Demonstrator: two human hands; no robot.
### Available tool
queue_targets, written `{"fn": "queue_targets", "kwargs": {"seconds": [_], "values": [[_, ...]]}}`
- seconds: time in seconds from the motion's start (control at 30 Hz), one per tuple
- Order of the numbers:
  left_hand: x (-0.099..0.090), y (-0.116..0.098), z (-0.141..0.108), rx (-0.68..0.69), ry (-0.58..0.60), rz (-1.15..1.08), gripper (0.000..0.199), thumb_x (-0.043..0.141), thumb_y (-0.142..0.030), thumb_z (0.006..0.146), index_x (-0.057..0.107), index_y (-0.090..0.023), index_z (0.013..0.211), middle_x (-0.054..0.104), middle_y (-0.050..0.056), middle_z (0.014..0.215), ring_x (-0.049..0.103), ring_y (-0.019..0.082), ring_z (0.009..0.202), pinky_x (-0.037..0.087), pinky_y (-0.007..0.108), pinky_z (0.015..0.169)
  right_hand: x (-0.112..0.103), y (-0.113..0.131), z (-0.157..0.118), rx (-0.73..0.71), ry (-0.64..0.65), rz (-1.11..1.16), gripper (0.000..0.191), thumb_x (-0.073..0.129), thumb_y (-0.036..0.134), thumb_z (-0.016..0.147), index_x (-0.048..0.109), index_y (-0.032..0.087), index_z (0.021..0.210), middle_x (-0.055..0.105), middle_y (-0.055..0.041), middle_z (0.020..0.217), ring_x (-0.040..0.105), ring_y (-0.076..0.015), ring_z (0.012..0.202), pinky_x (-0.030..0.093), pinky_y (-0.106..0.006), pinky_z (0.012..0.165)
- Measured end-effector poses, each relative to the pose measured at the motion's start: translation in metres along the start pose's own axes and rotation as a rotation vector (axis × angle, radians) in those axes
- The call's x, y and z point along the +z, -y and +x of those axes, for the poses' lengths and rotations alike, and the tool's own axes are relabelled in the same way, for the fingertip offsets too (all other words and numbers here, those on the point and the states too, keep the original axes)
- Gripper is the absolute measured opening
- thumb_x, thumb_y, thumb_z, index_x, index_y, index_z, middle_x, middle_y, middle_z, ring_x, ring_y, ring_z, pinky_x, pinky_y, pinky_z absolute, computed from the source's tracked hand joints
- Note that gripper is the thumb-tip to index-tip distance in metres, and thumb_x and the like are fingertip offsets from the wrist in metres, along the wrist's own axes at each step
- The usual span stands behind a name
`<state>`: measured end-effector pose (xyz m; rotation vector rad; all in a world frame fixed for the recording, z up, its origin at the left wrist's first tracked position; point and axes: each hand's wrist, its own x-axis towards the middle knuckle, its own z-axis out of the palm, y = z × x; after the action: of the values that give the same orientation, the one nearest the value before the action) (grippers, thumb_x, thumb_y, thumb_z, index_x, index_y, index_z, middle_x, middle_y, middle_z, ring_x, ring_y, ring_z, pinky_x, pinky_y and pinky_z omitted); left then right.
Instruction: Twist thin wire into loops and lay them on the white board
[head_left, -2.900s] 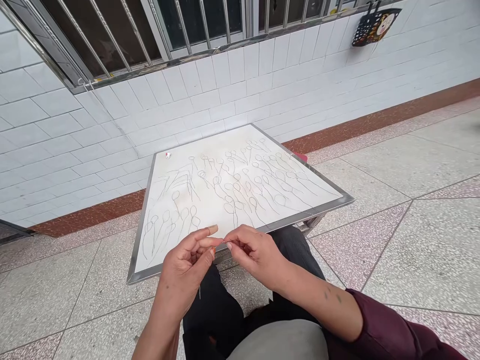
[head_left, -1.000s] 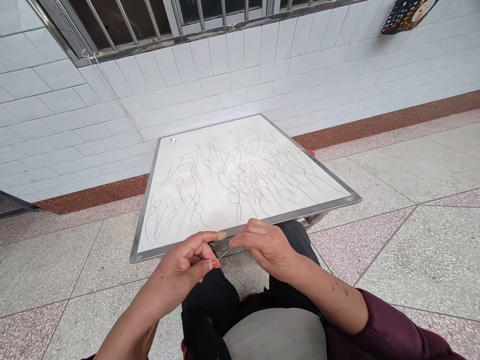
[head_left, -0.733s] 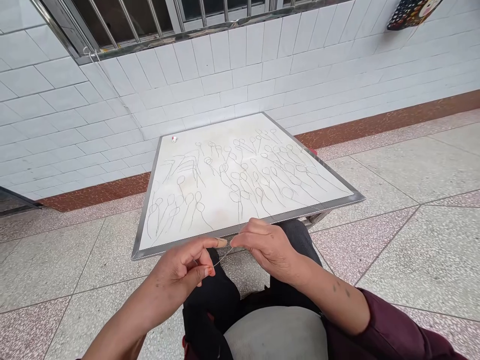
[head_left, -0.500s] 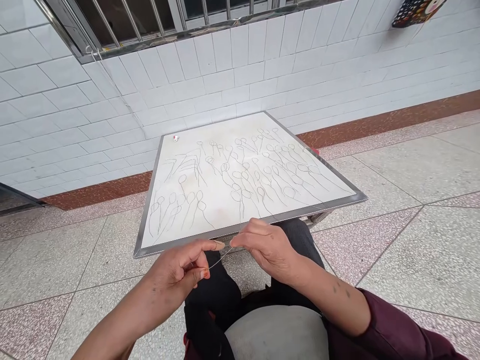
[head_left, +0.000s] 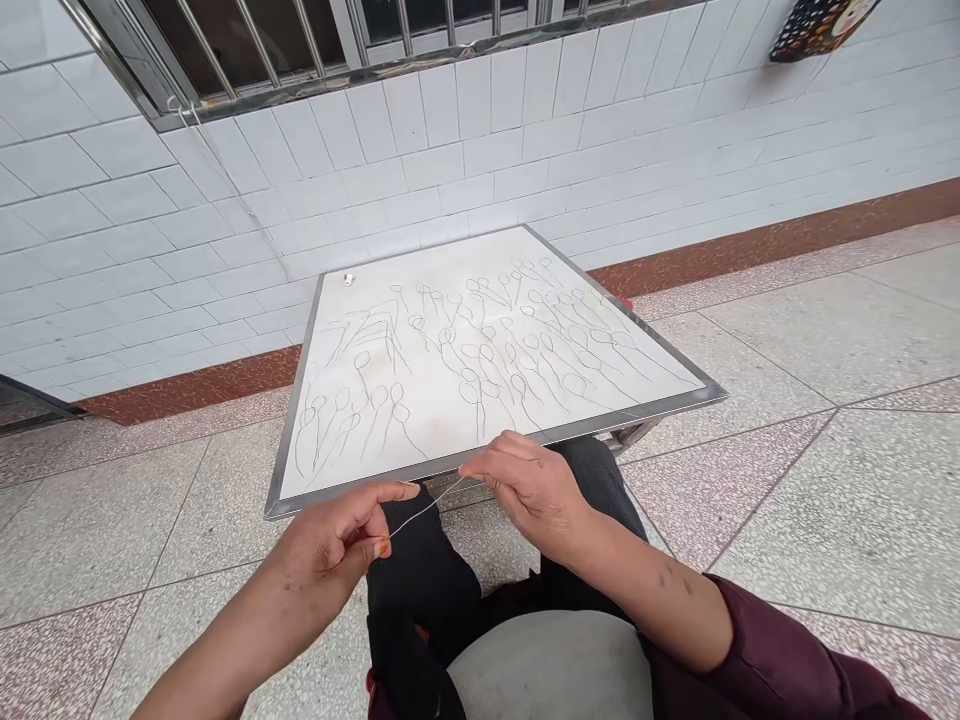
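Note:
A thin wire stretches between my two hands, just in front of the table's near edge and above my lap. My left hand pinches its lower end between thumb and curled fingers, with the index finger pointing out to the right. The fingertips of my right hand close on its upper end, a little higher. On the white tabletop lie many looped wires, each a round loop with a long tail. Several bent pieces without clear loops are at the left of the tabletop.
A grey metal rim borders the table, which stands near a white tiled wall. A small red and white object sits at its far left corner. Window bars and a hanging patterned bag are above. Speckled floor surrounds it.
My left hand has moved left and slightly down, away from my right hand, so a longer stretch of wire shows between them. The right hand has barely moved.

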<state>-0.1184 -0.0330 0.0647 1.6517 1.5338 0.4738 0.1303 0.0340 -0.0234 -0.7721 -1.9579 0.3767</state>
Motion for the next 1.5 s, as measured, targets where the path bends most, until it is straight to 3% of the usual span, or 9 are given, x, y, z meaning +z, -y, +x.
{"fn": "queue_targets", "kwargs": {"seconds": [0.2,0.33,0.53,0.67,0.8,0.97,1.13,1.3,1.5], "values": [[-0.011,0.030,0.001,-0.049,-0.327,-0.118,0.039,0.066,-0.042,0.080,0.069,-0.030,0.117,0.063,-0.001,0.070,0.059,0.018,0.067,0.050,0.030,0.064,-0.017,-0.007,0.003,0.183,-0.071,-0.015,0.017,0.051,0.018,0.096,0.067,0.021,0.096,0.071,-0.0026,0.084,0.066,-0.0158,0.079,0.049,-0.027,0.069],[0.014,0.038,0.013,-0.021,-0.438,-0.345,0.047,0.072,-0.040,0.078,0.065,-0.025,0.123,0.070,0.002,0.082,0.063,0.018,0.078,0.053,0.031,0.073,-0.014,0.002,0.004,0.201,-0.054,0.037,0.016,0.052,0.018,0.096,0.067,0.021,0.093,0.071,-0.0016,0.084,0.066,-0.0140,0.075,0.048,-0.025,0.066],[0.054,0.019,0.028,0.148,-0.616,-0.520,0.054,0.081,-0.030,0.072,0.064,-0.028,0.124,0.071,0.002,0.102,0.064,0.015,0.088,0.054,0.029,0.084,-0.012,0.008,0.005,0.202,-0.030,0.074,0.016,0.052,0.016,0.095,0.067,0.020,0.093,0.070,-0.0010,0.081,0.065,-0.0130,0.074,0.048,-0.024,0.067],[0.061,0.006,0.028,0.177,-0.649,-0.441,0.043,0.077,-0.033,0.078,0.068,-0.028,0.120,0.073,0.001,0.092,0.066,0.015,0.084,0.054,0.032,0.088,-0.013,0.009,0.005,0.164,-0.035,0.074,0.017,0.051,0.016,0.095,0.068,0.020,0.094,0.069,-0.0016,0.079,0.064,-0.0133,0.072,0.047,-0.024,0.065],[0.065,0.004,0.029,0.188,-0.726,-0.227,0.038,0.071,-0.035,0.084,0.068,-0.030,0.121,0.074,-0.001,0.087,0.068,0.017,0.084,0.053,0.036,0.092,-0.013,0.009,0.004,0.125,-0.024,0.062,0.017,0.051,0.016,0.095,0.068,0.020,0.097,0.068,-0.0017,0.077,0.062,-0.0139,0.071,0.046,-0.026,0.064],[0.069,0.001,0.034,0.322,-0.789,0.003,0.034,0.068,-0.030,0.085,0.069,-0.033,0.119,0.074,-0.002,0.087,0.069,0.018,0.080,0.056,0.036,0.084,-0.009,0.008,0.004,0.127,-0.013,0.079,0.018,0.052,0.016,0.094,0.069,0.020,0.098,0.066,-0.0010,0.073,0.060,-0.0133,0.067,0.046,-0.025,0.062],[0.065,-0.004,0.034,0.303,-0.825,0.042,0.031,0.065,-0.033,0.087,0.069,-0.033,0.118,0.072,-0.003,0.081,0.068,0.018,0.076,0.056,0.036,0.081,-0.006,0.006,0.004,0.204,0.014,0.127,0.018,0.061,0.024,0.091,0.068,0.021,0.108,0.067,-0.0003,0.075,0.059,-0.0119,0.062,0.047,-0.024,0.058],[0.061,-0.009,0.029,0.226,-0.842,0.062,0.031,0.065,-0.038,0.088,0.068,-0.035,0.119,0.073,-0.001,0.088,0.068,0.023,0.087,0.055,0.039,0.080,-0.003,0.007,0.003,0.265,0.006,0.188,0.016,0.058,0.027,0.093,0.068,0.022,0.104,0.070,-0.0018,0.079,0.061,-0.0123,0.062,0.049,-0.024,0.058],[0.062,-0.004,0.031,0.292,-0.822,0.175,0.031,0.063,-0.034,0.090,0.067,-0.035,0.120,0.075,-0.001,0.091,0.068,0.023,0.086,0.053,0.036,0.073,0.002,0.008,0.003,0.313,-0.016,0.291,0.015,0.058,0.025,0.091,0.069,0.023,0.101,0.074,-0.0034,0.087,0.069,-0.0144,0.073,0.052,-0.024,0.061]]}}
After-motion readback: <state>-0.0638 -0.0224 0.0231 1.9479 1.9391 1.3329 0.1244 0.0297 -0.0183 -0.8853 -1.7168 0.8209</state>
